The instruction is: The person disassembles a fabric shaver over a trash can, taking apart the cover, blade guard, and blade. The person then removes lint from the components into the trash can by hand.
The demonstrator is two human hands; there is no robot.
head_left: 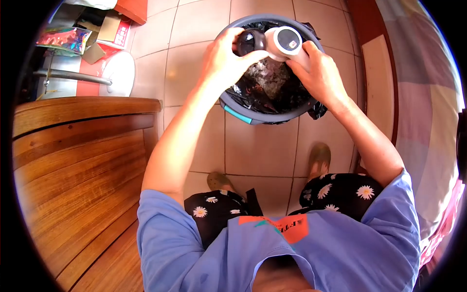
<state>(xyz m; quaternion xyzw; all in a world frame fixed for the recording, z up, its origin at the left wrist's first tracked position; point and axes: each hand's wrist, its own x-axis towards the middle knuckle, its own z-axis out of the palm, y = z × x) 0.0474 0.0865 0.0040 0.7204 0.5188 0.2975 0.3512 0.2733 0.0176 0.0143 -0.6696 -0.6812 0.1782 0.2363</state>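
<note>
My left hand [224, 57] is closed around a dark, glossy round cup [249, 43], with the thumb stretched along its near side. My right hand [319, 70] grips the handle of a white handheld device [276, 49] with a round head and a dark disc on its end. Cup and device are side by side, seemingly touching; whether they are joined I cannot tell. Both are held over a grey round bin [284, 117] lined with a black plastic bag [248, 100]. Greyish, fluffy-looking waste [269, 80] shows inside the bag.
Wooden furniture with slats [87, 180] stands to my left. Beyond it are a cardboard box [111, 30], a shiny colourful packet [65, 40] and a metal bar [73, 75]. On the right, checked fabric [421, 97] hangs along a bed-like edge. Tiled floor [258, 146] lies underfoot.
</note>
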